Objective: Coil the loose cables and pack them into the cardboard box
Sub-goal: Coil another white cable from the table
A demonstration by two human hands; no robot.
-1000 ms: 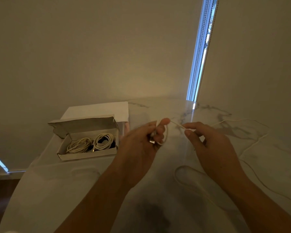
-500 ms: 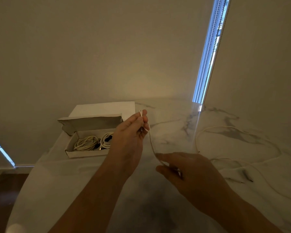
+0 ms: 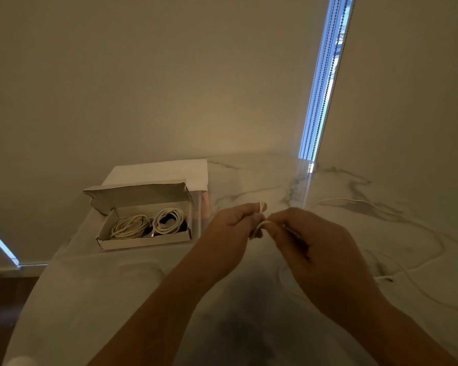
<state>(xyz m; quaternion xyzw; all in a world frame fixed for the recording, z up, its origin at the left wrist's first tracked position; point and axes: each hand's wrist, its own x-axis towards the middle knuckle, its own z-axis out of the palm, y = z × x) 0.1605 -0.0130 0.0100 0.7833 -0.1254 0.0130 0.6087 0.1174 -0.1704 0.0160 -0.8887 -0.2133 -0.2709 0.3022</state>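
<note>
Left hand [image 3: 230, 228]: I see fingers curled, pinching a small loop of the white cable [image 3: 261, 220].
Right hand [image 3: 310, 247]: fingertips pinch the same cable just beside the left.
Cable: thin, its slack trailing right across the marble table [image 3: 90, 299].
Cardboard box [image 3: 143, 240]: open, left, holding two coiled cables [image 3: 148, 224].

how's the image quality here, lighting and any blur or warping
Head view: dim, warm light, with one bright blue-white window strip blown out and mirrored as glare on the marble table; the wide lens bends the edges; left hand and right hand look slightly soft, so the white cable they pinch is hard to trace.
</note>
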